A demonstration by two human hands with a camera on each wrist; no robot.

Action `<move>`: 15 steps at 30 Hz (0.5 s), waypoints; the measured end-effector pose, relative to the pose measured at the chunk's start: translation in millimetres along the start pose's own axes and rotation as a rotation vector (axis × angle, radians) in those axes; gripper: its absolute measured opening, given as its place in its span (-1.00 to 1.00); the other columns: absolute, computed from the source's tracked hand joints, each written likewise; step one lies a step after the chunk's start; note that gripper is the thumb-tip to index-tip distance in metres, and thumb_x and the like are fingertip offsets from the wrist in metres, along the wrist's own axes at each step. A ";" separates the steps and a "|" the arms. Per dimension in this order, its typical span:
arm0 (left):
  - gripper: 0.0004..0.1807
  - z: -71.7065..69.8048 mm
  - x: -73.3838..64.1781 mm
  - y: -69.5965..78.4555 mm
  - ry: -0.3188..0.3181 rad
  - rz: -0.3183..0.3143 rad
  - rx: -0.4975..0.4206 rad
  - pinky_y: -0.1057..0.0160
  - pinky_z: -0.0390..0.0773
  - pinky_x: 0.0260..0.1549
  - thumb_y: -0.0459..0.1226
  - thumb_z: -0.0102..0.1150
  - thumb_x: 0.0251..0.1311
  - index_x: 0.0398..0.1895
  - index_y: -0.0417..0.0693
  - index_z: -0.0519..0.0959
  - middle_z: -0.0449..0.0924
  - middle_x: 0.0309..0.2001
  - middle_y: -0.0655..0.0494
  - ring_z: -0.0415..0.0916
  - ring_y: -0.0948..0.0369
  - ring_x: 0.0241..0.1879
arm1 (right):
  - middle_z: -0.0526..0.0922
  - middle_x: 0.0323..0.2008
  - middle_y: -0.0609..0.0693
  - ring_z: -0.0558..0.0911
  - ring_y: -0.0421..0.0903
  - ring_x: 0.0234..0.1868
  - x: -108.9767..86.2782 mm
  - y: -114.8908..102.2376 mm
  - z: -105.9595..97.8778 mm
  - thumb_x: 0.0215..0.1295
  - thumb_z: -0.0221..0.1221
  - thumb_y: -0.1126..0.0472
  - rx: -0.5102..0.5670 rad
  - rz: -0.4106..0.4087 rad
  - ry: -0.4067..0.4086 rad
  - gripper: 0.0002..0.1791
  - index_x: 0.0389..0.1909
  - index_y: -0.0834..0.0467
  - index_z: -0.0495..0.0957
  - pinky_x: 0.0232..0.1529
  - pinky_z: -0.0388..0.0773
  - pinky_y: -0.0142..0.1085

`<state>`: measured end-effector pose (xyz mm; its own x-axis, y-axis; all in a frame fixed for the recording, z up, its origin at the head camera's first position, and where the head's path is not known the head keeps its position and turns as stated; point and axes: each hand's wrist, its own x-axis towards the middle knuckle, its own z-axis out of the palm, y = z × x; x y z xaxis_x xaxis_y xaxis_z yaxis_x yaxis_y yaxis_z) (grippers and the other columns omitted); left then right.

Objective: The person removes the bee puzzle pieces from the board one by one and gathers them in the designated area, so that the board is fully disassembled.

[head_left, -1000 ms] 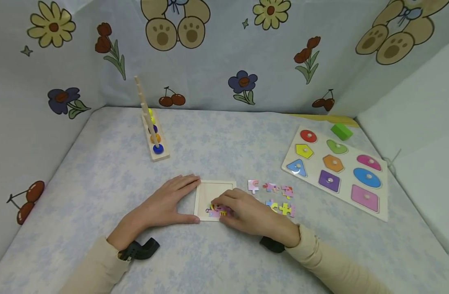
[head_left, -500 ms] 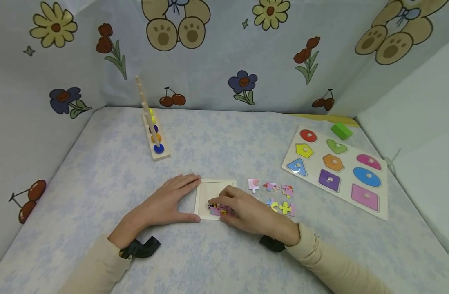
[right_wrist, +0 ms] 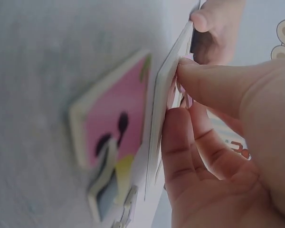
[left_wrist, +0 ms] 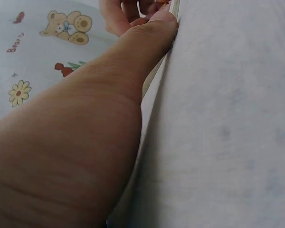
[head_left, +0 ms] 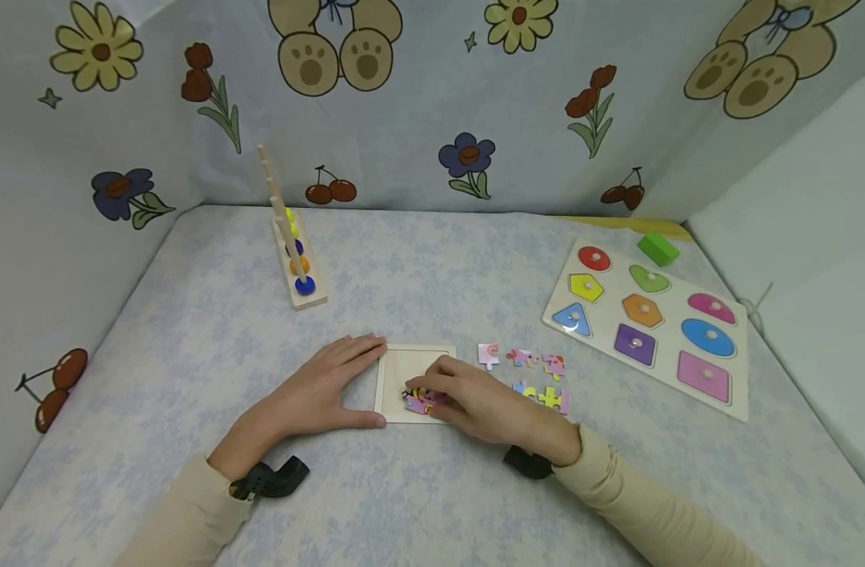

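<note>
A small square wooden puzzle tray (head_left: pixel 404 364) with a raised rim lies flat in front of the person. The left hand (head_left: pixel 319 394) rests along its left side, thumb at the lower corner and straight fingers at the upper one. Over the tray's lower right part, the right hand (head_left: pixel 475 400) pinches a pink jigsaw piece (head_left: pixel 418 402) with dark and yellow print. In the right wrist view the thumb and curled fingers close around the piece, hiding most of it. Several loose jigsaw pieces (head_left: pixel 488 355) lie right of the tray, some partly behind the right hand.
A shape-knob board (head_left: pixel 602 327) with coloured pieces lies at the right, a green block (head_left: pixel 659 249) by its far edge. At the back left stands a wooden peg stand (head_left: pixel 310 298) with coloured beads. A patterned curtain (head_left: pixel 404 142) closes off the back.
The pink jigsaw piece has turned and shifted slightly inside the tray under the right fingers. The right hand has moved a little; the left hand has stayed at the tray's side.
</note>
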<state>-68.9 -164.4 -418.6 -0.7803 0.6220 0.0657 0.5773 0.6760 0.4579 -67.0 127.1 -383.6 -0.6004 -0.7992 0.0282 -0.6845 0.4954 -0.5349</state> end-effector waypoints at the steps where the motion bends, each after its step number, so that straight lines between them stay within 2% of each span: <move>1: 0.17 0.1 0.1 -0.1 -0.001 0.000 0.002 -0.06 0.01 0.61 0.38 0.35 0.07 0.62 -0.06 0.20 0.16 0.60 0.08 0.05 0.06 0.60 | 0.57 0.06 -0.04 0.52 -0.20 -0.12 -0.2 0.7 -0.3 0.43 0.29 0.26 -0.004 -0.006 0.004 -0.56 0.30 0.07 0.59 -0.15 0.58 -0.43; 15: 0.18 0.2 0.9 -0.2 -0.007 -0.007 0.010 -0.06 0.02 0.61 0.38 0.35 0.07 0.62 -0.05 0.20 0.17 0.60 0.08 0.06 0.07 0.60 | 0.64 0.05 -0.06 0.54 -0.21 -0.10 -0.2 2.6 -1.8 0.46 0.27 0.20 -0.048 0.012 -0.008 -0.58 0.30 0.04 0.60 -0.11 0.59 -0.40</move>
<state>-69.6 -163.9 -418.9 -0.7829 0.6196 0.0566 0.5742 0.6845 0.4492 -69.4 129.1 -383.5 -0.6055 -0.7957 0.0157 -0.6964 0.5202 -0.4944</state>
